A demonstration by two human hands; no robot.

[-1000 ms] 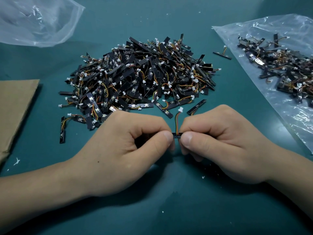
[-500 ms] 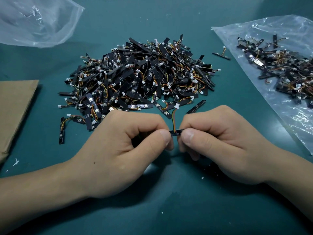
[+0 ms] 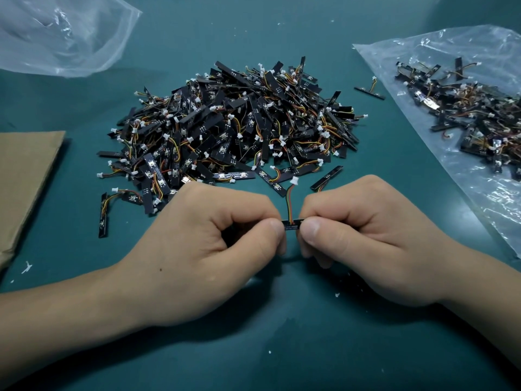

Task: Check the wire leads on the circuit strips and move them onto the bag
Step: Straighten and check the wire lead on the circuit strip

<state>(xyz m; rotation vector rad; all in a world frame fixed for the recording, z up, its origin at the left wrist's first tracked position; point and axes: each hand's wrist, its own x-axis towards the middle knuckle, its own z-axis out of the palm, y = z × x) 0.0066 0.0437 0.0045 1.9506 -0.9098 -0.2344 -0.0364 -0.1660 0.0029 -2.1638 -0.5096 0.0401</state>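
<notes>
A dark teal bench (image 3: 253, 348) fills the view. On its middle lies a broad heap of circuit strips (image 3: 234, 131), black and narrow, tangled with red, yellow and orange wires that end in small white plugs. At the right a clear plastic bag (image 3: 479, 215) lies flat on the bench, and a smaller pile of sorted strips (image 3: 465, 114) rests on it. A second clear bag (image 3: 56, 38) lies crumpled at the far left corner, and a sheet of brown cardboard (image 3: 25, 176) lies at the left edge.

Near the person, in front of the heap, the left hand (image 3: 208, 249) and the right hand (image 3: 366, 244) meet. Each has its fingers curled, and each pinches one end of a single circuit strip (image 3: 290, 224) between thumb and forefinger, so only a short middle part of the strip shows between the two thumbs. The strip is held level above the bench, well apart from the bag. Its wire lead (image 3: 289, 204) stands up from that middle part, away from the person, and ends in a white connector (image 3: 294, 180) just before the edge of the heap.

One loose strip (image 3: 369, 93) lies between the heap and the bag, and another (image 3: 103, 218) lies apart at the heap's left.

Faint white print shows on the held strip and on some in the heap, too small to read.
</notes>
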